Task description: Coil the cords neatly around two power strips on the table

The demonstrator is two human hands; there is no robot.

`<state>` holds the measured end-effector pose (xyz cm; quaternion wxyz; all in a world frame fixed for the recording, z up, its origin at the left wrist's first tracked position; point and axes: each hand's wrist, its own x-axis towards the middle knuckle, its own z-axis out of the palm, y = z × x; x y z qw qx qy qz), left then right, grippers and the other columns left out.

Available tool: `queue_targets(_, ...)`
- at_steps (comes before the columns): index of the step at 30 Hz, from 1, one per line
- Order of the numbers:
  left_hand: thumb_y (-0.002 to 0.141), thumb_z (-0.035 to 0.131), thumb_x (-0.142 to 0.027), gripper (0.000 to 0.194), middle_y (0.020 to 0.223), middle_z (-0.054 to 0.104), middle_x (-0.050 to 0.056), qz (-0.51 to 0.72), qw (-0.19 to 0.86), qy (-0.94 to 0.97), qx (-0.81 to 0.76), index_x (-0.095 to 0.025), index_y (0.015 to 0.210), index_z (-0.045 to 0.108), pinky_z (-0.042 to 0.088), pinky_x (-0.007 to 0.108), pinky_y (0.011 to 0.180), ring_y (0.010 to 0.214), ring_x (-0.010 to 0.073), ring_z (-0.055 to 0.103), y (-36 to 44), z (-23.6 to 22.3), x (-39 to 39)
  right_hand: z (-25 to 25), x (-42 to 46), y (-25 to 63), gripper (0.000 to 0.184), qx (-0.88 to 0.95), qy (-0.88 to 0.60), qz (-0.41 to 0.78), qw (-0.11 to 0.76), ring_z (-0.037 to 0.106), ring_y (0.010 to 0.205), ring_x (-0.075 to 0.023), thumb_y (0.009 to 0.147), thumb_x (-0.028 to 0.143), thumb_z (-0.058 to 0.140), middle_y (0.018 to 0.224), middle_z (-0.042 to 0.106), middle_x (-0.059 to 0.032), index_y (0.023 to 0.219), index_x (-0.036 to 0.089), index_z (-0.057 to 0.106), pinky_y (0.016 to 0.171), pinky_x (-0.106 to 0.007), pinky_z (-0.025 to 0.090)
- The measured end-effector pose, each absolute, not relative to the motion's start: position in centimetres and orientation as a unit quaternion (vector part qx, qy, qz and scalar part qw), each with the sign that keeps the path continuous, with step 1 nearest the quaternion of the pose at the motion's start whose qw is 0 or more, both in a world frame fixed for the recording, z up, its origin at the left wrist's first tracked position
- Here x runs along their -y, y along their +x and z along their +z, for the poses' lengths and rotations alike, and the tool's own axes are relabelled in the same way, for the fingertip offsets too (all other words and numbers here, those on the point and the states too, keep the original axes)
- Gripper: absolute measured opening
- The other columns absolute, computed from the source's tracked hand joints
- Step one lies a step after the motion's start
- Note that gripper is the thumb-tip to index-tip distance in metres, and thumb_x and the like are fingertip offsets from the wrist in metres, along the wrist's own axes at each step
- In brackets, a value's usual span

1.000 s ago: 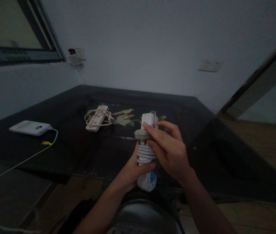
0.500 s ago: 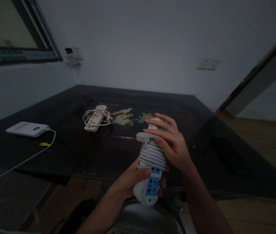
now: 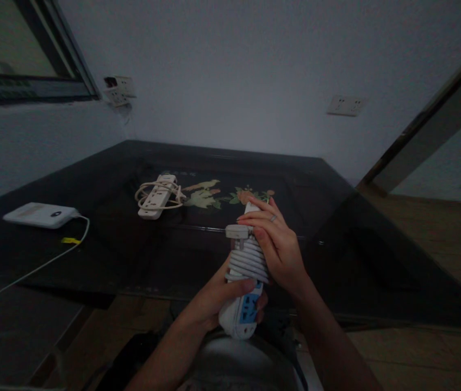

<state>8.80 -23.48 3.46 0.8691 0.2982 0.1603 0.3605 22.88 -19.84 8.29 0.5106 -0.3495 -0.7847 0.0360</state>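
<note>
A white power strip [image 3: 249, 309] with blue socket faces is held upright at a tilt over the table's near edge. Its white cord [image 3: 247, 264] is wound in several tight turns around the middle. The plug [image 3: 237, 232] sticks out to the left above the coils. My left hand [image 3: 219, 297] grips the lower part, thumb across the front and fingers around the far side. Wearing a ring, my right hand [image 3: 278, 244] is closed over the upper end and the top of the coils beside the plug.
On the dark table [image 3: 165, 255] lies a second power strip [image 3: 157, 196], its cord looped loosely around it. A white power bank [image 3: 41, 215] with a cable [image 3: 47, 263] rests at the left. A dark flat object [image 3: 381, 260] is at the right. Wall sockets [image 3: 347, 105] are behind.
My hands and the held power strip have shifted slightly left. My right hand's fingers have drawn closer over the strip's upper end. The view has shifted a little.
</note>
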Motion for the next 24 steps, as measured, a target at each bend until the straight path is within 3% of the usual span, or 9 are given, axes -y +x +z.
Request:
queue_targets(6, 0.065, 0.079, -0.032, 0.069, 0.07, 0.061, 0.0, 0.357, 0.867, 0.309, -0.162, -0.022, 0.118, 0.037, 0.051, 0.025, 0.05, 0.058, 0.0144, 0.06, 8.9, 3.2, 23.6, 8.1, 20.6, 22.7, 0.026, 0.783, -0.345, 0.047, 0.515, 0.042, 0.13, -0.0197, 0.092, 0.015, 0.04, 0.105, 0.067, -0.0038, 0.102, 0.021, 0.063, 0.115, -0.052, 0.014)
queue_targets(18, 0.061, 0.082, -0.031, 0.062, 0.076, 0.061, 0.002, 0.356, 0.863, 0.323, -0.157, -0.019, 0.111, 0.046, 0.05, 0.027, 0.054, 0.059, 0.0153, 0.06, 8.5, 2.9, 23.3, 8.0, 21.2, 22.5, 0.029, 0.798, -0.337, 0.048, 0.497, 0.026, 0.139, -0.0207, 0.093, 0.017, 0.04, 0.119, 0.063, -0.0053, 0.112, 0.02, 0.061, 0.115, -0.054, 0.008)
queue_targets(21, 0.059, 0.083, -0.033, 0.064, 0.081, 0.061, 0.003, 0.36, 0.866, 0.321, -0.128, -0.02, 0.113, 0.05, 0.05, 0.028, 0.058, 0.065, 0.0159, 0.06, 8.4, 3.1, 23.0, 8.9, 20.9, 22.9, 0.033, 0.811, -0.323, 0.069, 0.483, 0.019, 0.142, -0.021, 0.095, 0.022, 0.038, 0.133, 0.055, -0.0039, 0.121, 0.024, 0.057, 0.114, -0.054, 0.014)
queue_targets(24, 0.06, 0.078, -0.052, 0.064, 0.091, 0.06, 0.007, 0.351, 0.886, 0.296, -0.065, -0.016, 0.109, 0.058, 0.049, 0.027, 0.057, 0.068, 0.0148, 0.056, 8.4, 3.3, 22.6, 10.0, 20.7, 23.7, 0.038, 0.787, -0.315, 0.09, 0.523, 0.024, 0.14, -0.022, 0.095, 0.025, 0.039, 0.142, 0.046, -0.0024, 0.131, 0.027, 0.051, 0.113, -0.052, 0.023)
